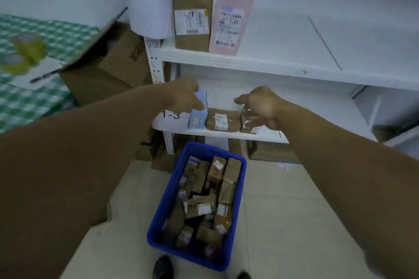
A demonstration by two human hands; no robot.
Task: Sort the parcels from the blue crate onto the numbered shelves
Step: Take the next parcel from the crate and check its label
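So the person is leaning in with both arms toward the lower shelf (226, 133), the one with a "1-3" label (171, 115) on its front left. The left hand (186, 95) is curled over the top of a light blue parcel (197, 113) standing upright at the left of that shelf, thumb down its front face. The right hand (260, 106) has its fingers spread loose over a small brown parcel (246, 123) on the right; it's too blurry to say whether they touch. Between those two, a flat brown parcel (223, 120) lies with its white label facing up.

The upper shelf (249, 64) has a tall brown parcel (192, 20) and a pink parcel (230, 20) standing side by side at the left end.

The blue crate (157, 215) sits on the floor right below the hands, packed with a jumble of brown parcels (204, 206). Off to the left there's a green checked tabletop (34, 102) and a big open cardboard box (108, 68).
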